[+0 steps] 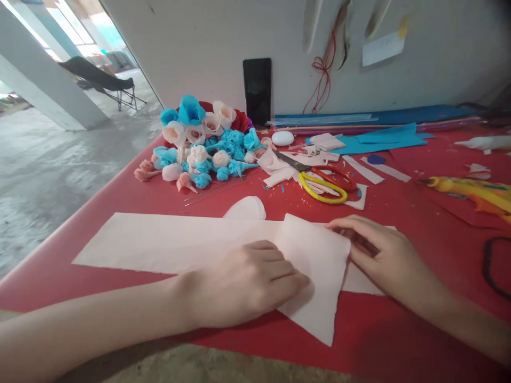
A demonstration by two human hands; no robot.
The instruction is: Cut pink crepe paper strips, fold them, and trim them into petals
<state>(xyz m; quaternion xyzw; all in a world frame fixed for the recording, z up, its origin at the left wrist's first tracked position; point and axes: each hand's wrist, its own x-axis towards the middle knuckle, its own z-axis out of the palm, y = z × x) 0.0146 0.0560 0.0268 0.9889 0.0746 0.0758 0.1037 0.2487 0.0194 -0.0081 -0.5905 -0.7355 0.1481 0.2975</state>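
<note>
A long strip of pale pink crepe paper [159,239] lies across the red table, with a folded-over flap [315,244] slanting across its right part. My left hand [255,282] is closed, its fingers curled together and its thumb pressing the flap down. At the flap's right edge, my right hand [371,250] pinches the paper between thumb and fingers, with some fingers hidden behind the palm. Just behind the strip rest pale petal-shaped paper pieces [246,207], partly covered by its edge.
Scissors [319,181] with red and yellow handles lie on paper scraps. Blue, pink and white paper flowers [207,143] are heaped at back left near thin wires [215,190]. A phone [257,90] leans on the wall. A yellow glue gun [471,191] lies right.
</note>
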